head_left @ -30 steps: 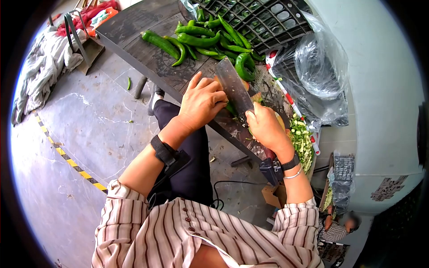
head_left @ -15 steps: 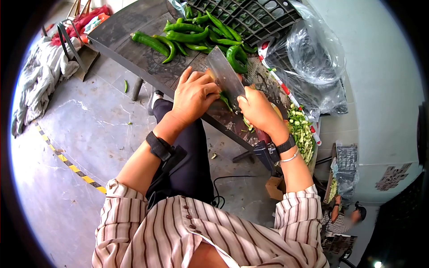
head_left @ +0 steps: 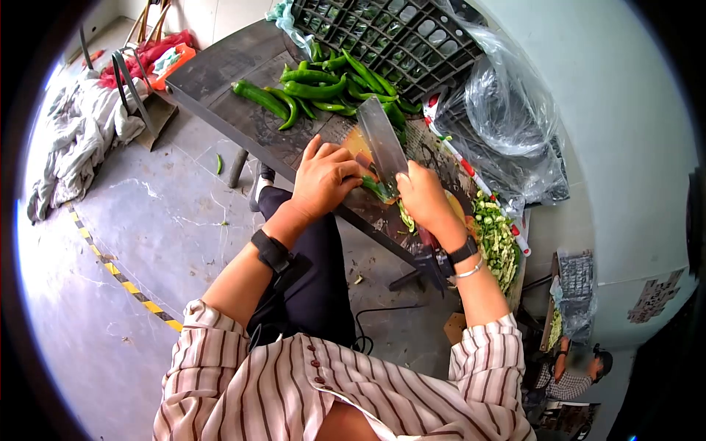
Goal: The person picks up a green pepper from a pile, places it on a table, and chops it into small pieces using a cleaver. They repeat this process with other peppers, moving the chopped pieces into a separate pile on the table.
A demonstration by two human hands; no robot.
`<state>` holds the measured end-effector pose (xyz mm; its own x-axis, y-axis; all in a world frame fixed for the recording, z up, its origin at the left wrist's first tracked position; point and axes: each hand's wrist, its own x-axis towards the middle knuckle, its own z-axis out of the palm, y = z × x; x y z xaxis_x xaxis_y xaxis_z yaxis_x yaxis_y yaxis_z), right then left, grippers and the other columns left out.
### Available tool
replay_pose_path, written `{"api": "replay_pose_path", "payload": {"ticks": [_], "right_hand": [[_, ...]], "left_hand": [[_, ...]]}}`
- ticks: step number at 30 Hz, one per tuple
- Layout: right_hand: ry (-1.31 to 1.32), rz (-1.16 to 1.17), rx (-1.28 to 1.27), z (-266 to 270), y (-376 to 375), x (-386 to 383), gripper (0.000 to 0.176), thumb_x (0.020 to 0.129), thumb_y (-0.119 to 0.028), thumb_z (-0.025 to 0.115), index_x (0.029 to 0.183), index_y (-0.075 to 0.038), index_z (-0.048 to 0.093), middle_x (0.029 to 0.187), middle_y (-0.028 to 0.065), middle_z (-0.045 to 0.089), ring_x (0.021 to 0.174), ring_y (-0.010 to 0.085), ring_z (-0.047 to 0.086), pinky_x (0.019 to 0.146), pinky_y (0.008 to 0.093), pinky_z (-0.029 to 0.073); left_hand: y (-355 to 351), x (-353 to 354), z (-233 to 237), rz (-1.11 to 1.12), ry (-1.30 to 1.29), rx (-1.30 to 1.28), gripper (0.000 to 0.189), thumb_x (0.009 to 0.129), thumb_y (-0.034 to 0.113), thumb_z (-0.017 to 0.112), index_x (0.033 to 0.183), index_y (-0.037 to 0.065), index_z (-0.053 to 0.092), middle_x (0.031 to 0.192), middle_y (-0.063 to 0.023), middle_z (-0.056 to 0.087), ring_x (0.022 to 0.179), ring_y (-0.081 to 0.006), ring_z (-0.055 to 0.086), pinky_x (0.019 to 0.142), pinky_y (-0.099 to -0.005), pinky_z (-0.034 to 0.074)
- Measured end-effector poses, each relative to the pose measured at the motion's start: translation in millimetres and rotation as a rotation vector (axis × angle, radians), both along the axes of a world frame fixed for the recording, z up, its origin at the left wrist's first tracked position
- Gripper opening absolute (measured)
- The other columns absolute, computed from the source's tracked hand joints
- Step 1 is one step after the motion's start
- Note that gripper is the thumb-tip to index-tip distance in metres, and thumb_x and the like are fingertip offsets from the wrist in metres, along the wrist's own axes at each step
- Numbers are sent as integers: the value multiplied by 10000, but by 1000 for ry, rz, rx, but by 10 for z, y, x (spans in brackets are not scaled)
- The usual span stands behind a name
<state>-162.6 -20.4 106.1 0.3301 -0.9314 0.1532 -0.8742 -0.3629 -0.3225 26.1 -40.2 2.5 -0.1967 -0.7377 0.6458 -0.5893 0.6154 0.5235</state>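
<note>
My left hand (head_left: pixel 326 178) grips a green pepper (head_left: pixel 377 188) at the table's near edge, its fingertips close to the cutting spot. In my right hand (head_left: pixel 428 197) is a cleaver (head_left: pixel 382 140), its broad blade upright beside the pepper's cut end. Beneath them lies a worn orange-brown patch of cutting surface (head_left: pixel 356 144). Small slices (head_left: pixel 405 218) rest near the blade. Whole green peppers (head_left: pixel 315 90) form a pile beyond my hands, and a heap of chopped pepper (head_left: pixel 497 246) spreads to the right of my right wrist.
A black plastic crate (head_left: pixel 393 40) stands at the table's (head_left: pixel 220 62) far side. Clear plastic bags (head_left: pixel 507 103) lie beyond a red-and-white strip (head_left: pixel 465 158). Cloth (head_left: pixel 77 140) is heaped on the floor at left. Another person (head_left: pixel 573 375) is at lower right.
The view has shifted, so the table sits lower in it. My left hand has drawn slightly back from the blade, showing more of the pepper and the orange-brown surface. Both hands keep their holds.
</note>
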Motion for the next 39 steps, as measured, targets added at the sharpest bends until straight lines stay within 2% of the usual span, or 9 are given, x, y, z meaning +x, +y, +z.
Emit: {"api": "replay_pose_path", "payload": {"ticks": [1, 5, 7, 16, 19, 26, 31, 35, 39], "right_hand": [[-41, -45, 85, 39, 48, -4, 179, 900, -100, 540, 832, 66, 529, 738, 313, 586, 770, 495, 586, 634, 521, 454], [-74, -50, 123, 155, 221, 67, 183, 897, -101, 550, 825, 64, 518, 711, 302, 575, 734, 490, 580, 609, 507, 454], [-10, -9, 94, 164, 260, 91, 184, 896, -98, 554, 817, 62, 509, 698, 294, 570, 710, 483, 577, 596, 503, 453], [11, 75, 80, 118, 209, 83, 167, 897, -90, 553, 833, 58, 513, 712, 290, 574, 719, 478, 580, 601, 504, 450], [-23, 7, 146, 160, 216, 92, 165, 899, -93, 550, 834, 55, 514, 712, 291, 571, 719, 478, 579, 602, 506, 448], [-2, 43, 117, 127, 197, 59, 166, 901, -98, 542, 838, 53, 520, 711, 292, 568, 724, 478, 582, 607, 510, 448], [51, -7, 242, 221, 143, 110, 188, 900, -106, 547, 836, 68, 520, 718, 296, 571, 740, 483, 580, 625, 513, 453], [96, 36, 249, 182, 42, 105, 198, 901, -113, 548, 837, 73, 518, 735, 307, 573, 761, 491, 575, 642, 514, 454], [-19, -44, 276, 53, -48, 116, 202, 907, -117, 539, 845, 74, 518, 760, 320, 573, 785, 501, 568, 656, 512, 452]], "left_hand": [[7, -3, 3, -2, 2, 2, 139, 743, 268, 739, 804, 169, 662, 907, 42, 603, 1055, -191, 548, 1104, -476, 284], [27, 5, 18, -17, -4, 10, 134, 741, 263, 736, 809, 172, 665, 897, 39, 598, 1048, -185, 549, 1111, -478, 279], [20, -3, 10, -19, 10, 18, 107, 747, 250, 726, 823, 190, 679, 890, 50, 598, 1037, -177, 548, 1113, -485, 274], [15, 0, -4, -25, 19, 26, 63, 766, 237, 700, 817, 205, 683, 874, 58, 597, 1003, -173, 551, 1121, -497, 266], [28, 6, 11, -23, 21, 27, 60, 766, 237, 698, 815, 206, 683, 861, 56, 592, 999, -172, 553, 1124, -494, 265], [31, 11, 20, -26, 8, 30, 56, 770, 237, 692, 819, 213, 683, 843, 55, 583, 984, -173, 558, 1126, -492, 266], [27, 5, 10, -25, 16, 22, 54, 772, 238, 690, 819, 213, 680, 843, 55, 580, 981, -172, 557, 1120, -491, 272], [35, 10, 14, -25, 24, 34, 67, 769, 237, 696, 830, 211, 685, 858, 58, 583, 986, -170, 553, 1114, -486, 278], [30, -6, 18, -22, 34, 33, 91, 757, 226, 712, 843, 206, 693, 857, 57, 588, 986, -165, 553, 1119, -483, 271]]}}
